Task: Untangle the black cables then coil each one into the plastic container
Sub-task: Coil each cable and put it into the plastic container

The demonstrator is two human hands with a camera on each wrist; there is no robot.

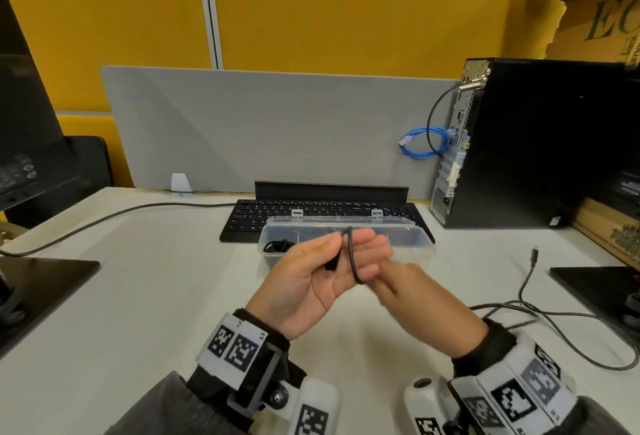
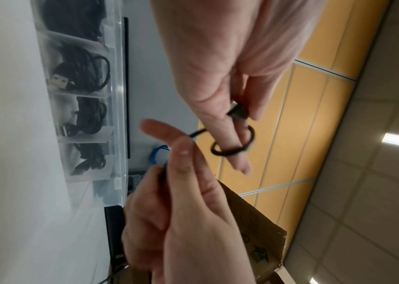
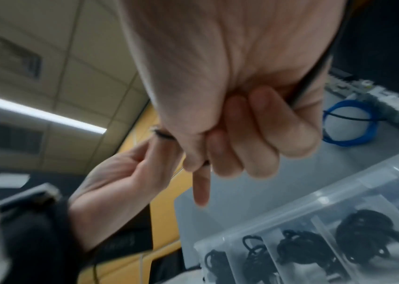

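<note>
the left hand (image 1: 304, 282) pinches the plug end of a black cable (image 1: 352, 254), one loop wound round its straight fingers. the right hand (image 1: 412, 292) has curled fingers gripping the same cable, which trails off right across the table (image 1: 145, 296). behind both hands sits the clear plastic container (image 1: 412, 244) with coiled cables in its compartments, then a keyboard (image 1: 242, 219).
</note>
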